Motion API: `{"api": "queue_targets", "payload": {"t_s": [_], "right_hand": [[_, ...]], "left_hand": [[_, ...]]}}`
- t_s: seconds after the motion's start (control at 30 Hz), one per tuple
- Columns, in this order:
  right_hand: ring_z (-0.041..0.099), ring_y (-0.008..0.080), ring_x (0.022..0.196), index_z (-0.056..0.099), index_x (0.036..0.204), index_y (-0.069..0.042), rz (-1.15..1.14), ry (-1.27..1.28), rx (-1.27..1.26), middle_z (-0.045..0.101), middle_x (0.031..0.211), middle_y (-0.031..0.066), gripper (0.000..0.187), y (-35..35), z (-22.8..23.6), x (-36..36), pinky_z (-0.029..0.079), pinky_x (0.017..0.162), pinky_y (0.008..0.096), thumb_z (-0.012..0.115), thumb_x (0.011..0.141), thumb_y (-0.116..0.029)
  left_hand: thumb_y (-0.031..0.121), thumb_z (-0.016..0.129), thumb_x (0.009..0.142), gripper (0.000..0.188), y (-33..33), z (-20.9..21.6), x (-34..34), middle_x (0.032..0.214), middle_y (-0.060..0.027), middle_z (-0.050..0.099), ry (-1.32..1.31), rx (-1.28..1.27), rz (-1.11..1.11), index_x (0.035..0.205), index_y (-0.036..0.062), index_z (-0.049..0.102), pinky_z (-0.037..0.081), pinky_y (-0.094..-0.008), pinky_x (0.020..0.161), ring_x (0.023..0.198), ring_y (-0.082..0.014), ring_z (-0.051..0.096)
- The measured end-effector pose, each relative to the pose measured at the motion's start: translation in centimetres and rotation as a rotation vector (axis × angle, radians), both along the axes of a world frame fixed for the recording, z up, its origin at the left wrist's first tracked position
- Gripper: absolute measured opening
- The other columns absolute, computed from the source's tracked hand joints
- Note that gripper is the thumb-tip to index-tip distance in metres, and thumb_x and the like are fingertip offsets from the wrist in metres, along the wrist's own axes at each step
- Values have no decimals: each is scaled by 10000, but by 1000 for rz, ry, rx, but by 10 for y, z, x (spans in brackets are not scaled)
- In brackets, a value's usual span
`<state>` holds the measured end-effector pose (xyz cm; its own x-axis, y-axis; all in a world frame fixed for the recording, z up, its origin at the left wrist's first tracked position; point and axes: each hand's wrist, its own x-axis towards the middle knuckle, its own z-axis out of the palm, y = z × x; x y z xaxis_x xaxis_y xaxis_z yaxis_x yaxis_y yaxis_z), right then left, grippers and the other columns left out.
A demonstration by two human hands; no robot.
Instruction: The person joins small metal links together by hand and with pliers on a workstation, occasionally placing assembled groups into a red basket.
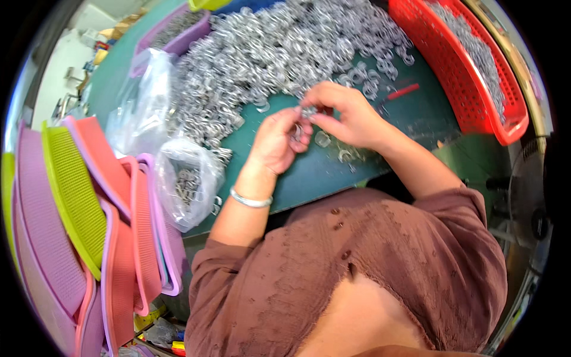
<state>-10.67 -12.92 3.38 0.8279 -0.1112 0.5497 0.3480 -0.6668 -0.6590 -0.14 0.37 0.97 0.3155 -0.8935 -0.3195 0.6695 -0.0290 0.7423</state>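
Two hands; one bangle; one red basket; one red stick; rings uncountable.

Your left hand, palm up, and right hand, back up, pinch close together; forearms converge far

Shiny metal rings, glossy plastic basket

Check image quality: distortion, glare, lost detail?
Head view: fisheye bend, black corners, red perforated plastic basket looks bowed; head view: glare whitens the upper clear plastic bag, and the heap of shiny silver metal rings glints; head view: small silver metal pieces in the fingers too tiny to resolve.
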Motion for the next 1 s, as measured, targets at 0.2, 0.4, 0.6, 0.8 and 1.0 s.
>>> {"api": "queue_targets", "payload": {"t_s": [0.2,0.4,0.6,0.8,1.0], "right_hand": [[504,55,646,563,844,10,217,423,401,572,692,27,126,-16,36,29,422,580,221,578,746,-67],[476,111,471,560,565,-25,148,629,-43,542,531,47,266,-12,108,165,381,457,253,561,752,-213],[557,172,634,567,896,9,48,308,771,596,756,117,220,-6,144,266,455,556,304,550,780,-177],[542,114,593,597,863,13,203,357,131,593,707,60,177,-10,108,172,457,540,244,576,739,-112],[566,189,666,573,895,11,221,550,-341,581,767,116,195,-35,61,33,442,617,303,590,717,-68]], "left_hand": [[227,439,852,219,-5,0,-2,633,-29,535,48,4,-1,771,50,539,346,-200,411,501,-110,470],[193,493,844,151,1,-1,4,640,-12,530,49,-47,2,786,60,535,355,-177,406,500,-82,477],[178,489,842,157,-1,2,8,661,-33,522,33,-24,50,784,40,539,340,-187,416,522,-98,449],[145,512,817,107,1,-2,14,633,-20,534,-76,-38,129,792,46,544,334,-181,403,496,-87,463],[119,523,812,77,-2,1,6,631,-16,537,-130,1,127,803,47,549,338,-174,399,480,-72,461]]}}
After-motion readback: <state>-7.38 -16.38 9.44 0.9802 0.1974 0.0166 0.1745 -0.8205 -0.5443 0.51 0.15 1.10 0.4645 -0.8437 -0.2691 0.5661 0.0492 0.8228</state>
